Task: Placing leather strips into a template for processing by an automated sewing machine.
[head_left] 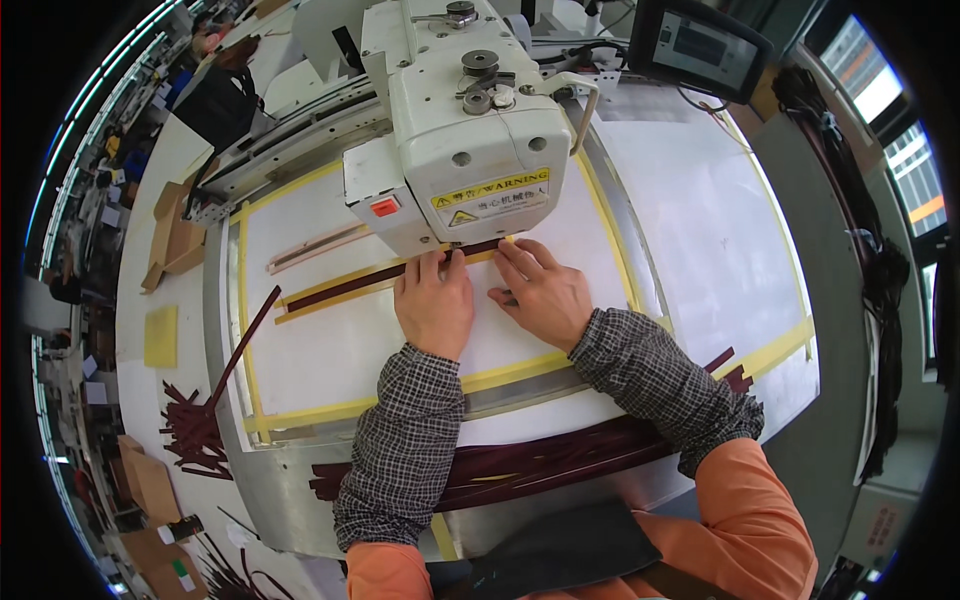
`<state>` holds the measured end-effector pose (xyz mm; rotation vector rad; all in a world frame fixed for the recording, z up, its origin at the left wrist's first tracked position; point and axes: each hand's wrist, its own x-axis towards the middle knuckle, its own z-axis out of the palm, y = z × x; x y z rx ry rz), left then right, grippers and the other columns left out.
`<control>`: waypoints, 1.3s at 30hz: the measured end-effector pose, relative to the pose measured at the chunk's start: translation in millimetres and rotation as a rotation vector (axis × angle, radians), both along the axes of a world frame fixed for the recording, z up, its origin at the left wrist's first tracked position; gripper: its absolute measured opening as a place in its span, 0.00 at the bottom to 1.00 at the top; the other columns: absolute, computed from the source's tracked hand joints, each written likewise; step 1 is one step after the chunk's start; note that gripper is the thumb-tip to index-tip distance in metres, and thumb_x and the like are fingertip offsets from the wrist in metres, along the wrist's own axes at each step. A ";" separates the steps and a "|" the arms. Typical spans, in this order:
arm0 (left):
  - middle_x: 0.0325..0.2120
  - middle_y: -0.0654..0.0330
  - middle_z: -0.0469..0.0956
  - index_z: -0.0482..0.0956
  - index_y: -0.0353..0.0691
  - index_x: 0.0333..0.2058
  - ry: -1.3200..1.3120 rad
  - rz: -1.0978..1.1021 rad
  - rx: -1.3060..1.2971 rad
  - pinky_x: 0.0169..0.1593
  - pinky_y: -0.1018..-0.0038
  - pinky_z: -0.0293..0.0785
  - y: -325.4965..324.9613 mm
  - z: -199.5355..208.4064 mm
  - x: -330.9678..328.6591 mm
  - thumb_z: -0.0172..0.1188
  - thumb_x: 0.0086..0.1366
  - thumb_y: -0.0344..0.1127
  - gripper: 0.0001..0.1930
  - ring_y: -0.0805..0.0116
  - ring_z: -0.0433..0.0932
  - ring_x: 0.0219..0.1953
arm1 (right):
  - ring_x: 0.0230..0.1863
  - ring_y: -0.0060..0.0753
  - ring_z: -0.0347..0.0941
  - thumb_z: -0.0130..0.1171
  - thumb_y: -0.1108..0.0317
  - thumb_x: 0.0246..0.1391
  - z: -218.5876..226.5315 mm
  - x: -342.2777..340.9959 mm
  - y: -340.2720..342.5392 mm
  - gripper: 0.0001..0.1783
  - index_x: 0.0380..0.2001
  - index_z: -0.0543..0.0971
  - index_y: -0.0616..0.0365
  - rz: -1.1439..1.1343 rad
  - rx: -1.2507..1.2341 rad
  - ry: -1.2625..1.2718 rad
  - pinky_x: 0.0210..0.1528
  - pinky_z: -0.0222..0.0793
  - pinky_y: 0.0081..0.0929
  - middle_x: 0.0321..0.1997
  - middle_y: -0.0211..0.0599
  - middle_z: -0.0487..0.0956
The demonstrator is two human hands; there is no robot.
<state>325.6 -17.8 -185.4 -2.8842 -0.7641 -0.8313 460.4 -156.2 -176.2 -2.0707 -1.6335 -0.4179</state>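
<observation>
A long maroon strip (340, 289) lies between two yellow tape lines on the white work plate (330, 370). My left hand (436, 308) has its fingers bent and pressed together, with the tips on the strip. Further right, my right hand (550, 298) presses its fingertips on the strip's right end, its thumb bent and lower down. Both hands are just below the white head of the sewing machine (470, 150), whose needle area is hidden. Checked sleeve covers run up both forearms.
A bundle of maroon strips (560, 462) lies along the near edge, below my forearms. More strips form a pile (195, 432) at left, one reaching onto the plate. A control screen (698, 48) stands back right. A yellow pad (160, 336) and cardboard box (177, 235) sit left.
</observation>
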 end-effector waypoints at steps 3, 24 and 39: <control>0.47 0.61 0.79 0.86 0.46 0.49 -0.017 -0.018 -0.008 0.53 0.59 0.74 1.7 -1.3 -1.0 0.68 0.59 0.36 0.18 0.58 0.78 0.52 | 0.61 0.38 0.78 0.73 0.57 0.52 -0.5 -0.6 -0.4 0.28 0.53 0.82 0.60 -0.003 -0.006 -0.001 0.44 0.85 0.33 0.60 0.37 0.83; 0.44 0.63 0.83 0.87 0.43 0.44 -0.087 -0.132 -0.032 0.53 0.60 0.75 2.2 8.0 -5.2 0.67 0.62 0.33 0.12 0.59 0.82 0.48 | 0.46 0.41 0.82 0.67 0.62 0.58 23.9 47.5 -20.0 0.14 0.44 0.82 0.56 -0.161 -0.244 0.145 0.40 0.82 0.39 0.47 0.35 0.83; 0.28 0.55 0.86 0.77 0.47 0.41 0.085 -0.004 -0.176 0.31 0.54 0.81 -38.6 6.7 75.8 0.58 0.73 0.41 0.06 0.49 0.86 0.27 | 0.35 0.36 0.83 0.62 0.59 0.65 4.1 61.5 -19.6 0.16 0.54 0.83 0.49 -0.184 -0.058 0.052 0.30 0.78 0.37 0.35 0.32 0.80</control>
